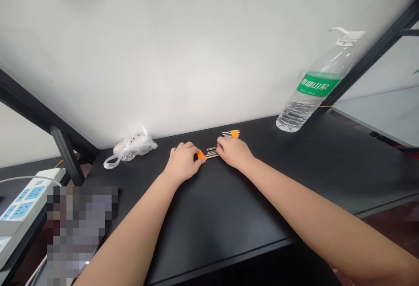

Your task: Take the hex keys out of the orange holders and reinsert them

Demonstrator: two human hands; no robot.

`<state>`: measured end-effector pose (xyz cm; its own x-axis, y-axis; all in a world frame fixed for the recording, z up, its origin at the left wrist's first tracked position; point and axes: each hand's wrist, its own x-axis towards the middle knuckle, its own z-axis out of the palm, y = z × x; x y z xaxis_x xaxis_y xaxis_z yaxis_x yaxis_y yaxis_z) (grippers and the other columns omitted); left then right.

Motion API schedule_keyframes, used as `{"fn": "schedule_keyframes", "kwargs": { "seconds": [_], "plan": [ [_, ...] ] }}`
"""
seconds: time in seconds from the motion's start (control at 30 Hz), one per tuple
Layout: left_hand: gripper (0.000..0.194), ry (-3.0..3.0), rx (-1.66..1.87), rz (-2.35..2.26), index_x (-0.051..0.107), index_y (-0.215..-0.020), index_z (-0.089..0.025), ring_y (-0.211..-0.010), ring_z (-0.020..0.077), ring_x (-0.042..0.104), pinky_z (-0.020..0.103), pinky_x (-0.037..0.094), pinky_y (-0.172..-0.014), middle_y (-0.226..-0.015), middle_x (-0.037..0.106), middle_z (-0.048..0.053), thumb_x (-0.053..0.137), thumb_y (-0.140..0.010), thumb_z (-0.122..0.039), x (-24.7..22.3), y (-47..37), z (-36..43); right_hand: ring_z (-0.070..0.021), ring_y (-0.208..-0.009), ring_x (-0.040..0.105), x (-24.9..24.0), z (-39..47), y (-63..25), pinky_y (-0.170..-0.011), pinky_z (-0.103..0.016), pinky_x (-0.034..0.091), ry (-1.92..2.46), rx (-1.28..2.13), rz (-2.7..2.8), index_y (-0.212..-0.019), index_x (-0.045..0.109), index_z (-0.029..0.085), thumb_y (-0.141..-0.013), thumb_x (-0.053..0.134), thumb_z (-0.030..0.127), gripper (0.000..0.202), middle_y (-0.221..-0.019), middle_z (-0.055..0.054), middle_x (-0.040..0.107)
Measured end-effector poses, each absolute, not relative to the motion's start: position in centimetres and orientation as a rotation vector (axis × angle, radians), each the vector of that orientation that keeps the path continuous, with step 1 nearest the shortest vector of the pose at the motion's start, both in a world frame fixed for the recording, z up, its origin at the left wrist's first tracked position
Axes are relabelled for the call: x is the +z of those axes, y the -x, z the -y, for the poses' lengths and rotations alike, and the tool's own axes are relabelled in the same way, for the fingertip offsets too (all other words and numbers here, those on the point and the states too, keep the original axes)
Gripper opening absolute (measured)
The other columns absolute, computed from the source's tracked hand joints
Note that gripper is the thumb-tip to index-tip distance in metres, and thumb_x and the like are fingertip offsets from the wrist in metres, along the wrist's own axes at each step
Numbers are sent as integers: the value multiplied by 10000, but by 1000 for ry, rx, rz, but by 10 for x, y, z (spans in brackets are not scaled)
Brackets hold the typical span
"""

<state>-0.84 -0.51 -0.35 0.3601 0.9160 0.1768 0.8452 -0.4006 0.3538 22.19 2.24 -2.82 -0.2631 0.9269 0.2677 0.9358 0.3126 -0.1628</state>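
Note:
My left hand [183,160] is closed, its thumb and fingers pinching a small orange piece [201,155] at the middle of the black table. Several thin metal rods [212,152] extend from beside that piece toward my right hand [234,151]. The fingers of that hand are closed at the rods' other end, which they hide. Just behind it lies a second group of thin metal rods [225,134] with an orange piece [235,133] across them. What kind of rods these are is too small to tell.
A large water bottle [310,85] with a green label stands at the back right. A clear plastic bag [134,146] lies at the back left by the wall. On the left are a power strip [29,198] and a pixelated area. Black frame bars [67,155] rise at both sides.

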Motion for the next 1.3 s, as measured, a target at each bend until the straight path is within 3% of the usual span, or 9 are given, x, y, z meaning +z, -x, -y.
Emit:
{"fn": "schedule_keyframes", "kwargs": {
  "seconds": [0.27, 0.4, 0.57, 0.77, 1.13, 1.3],
  "plan": [
    [258, -2414, 499, -1612, 718, -1076, -286, -1094, 298, 571, 448, 445, -919, -1114, 671, 58, 650, -895, -458, -4, 16, 3, -202, -803, 630, -14, -25, -241, -626, -300, 363, 1820, 195, 2211, -899, 601, 229, -974, 537, 395, 193, -973, -43, 720],
    [235, -2421, 484, -1617, 709, -1052, -278, -1068, 287, 581, 438, 449, -920, -1071, 670, 55, 647, -895, -440, -4, 14, 3, -203, -746, 617, 0, -26, -257, -610, -301, 366, 1884, 337, 2193, -820, 608, 229, -954, 554, 494, 302, -871, -43, 706],
    [240, -2399, 459, -1627, 696, -1057, -266, -1072, 291, 582, 437, 447, -919, -1062, 672, 64, 637, -897, -435, -4, 11, 2, -171, -677, 599, 14, -25, -274, -596, -290, 376, 1797, 498, 2164, -805, 606, 231, -949, 540, 404, 235, -834, -19, 700],
    [229, -2411, 487, -1606, 687, -1046, -264, -1026, 271, 588, 422, 442, -908, -1033, 674, 48, 643, -898, -433, -7, 11, -1, -171, -723, 618, 14, -24, -270, -627, -282, 401, 1646, 620, 2337, -1016, 678, 258, -920, 598, 377, 173, -874, -6, 711],
    [228, -2423, 497, -1603, 681, -1046, -266, -1007, 267, 588, 421, 438, -888, -1006, 673, 40, 646, -897, -434, -9, 12, 0, -174, -737, 612, 12, -20, -263, -635, -278, 392, 1662, 477, 2431, -833, 649, 229, -858, 608, 190, 62, -837, -12, 702],
    [223, -2418, 490, -1602, 681, -1040, -264, -1003, 269, 592, 426, 436, -891, -1005, 674, 45, 641, -899, -432, -9, 12, 0, -181, -753, 616, 15, -18, -263, -632, -283, 401, 1673, 518, 2410, -935, 649, 242, -846, 638, 221, 92, -877, -15, 702]
  ]
}}
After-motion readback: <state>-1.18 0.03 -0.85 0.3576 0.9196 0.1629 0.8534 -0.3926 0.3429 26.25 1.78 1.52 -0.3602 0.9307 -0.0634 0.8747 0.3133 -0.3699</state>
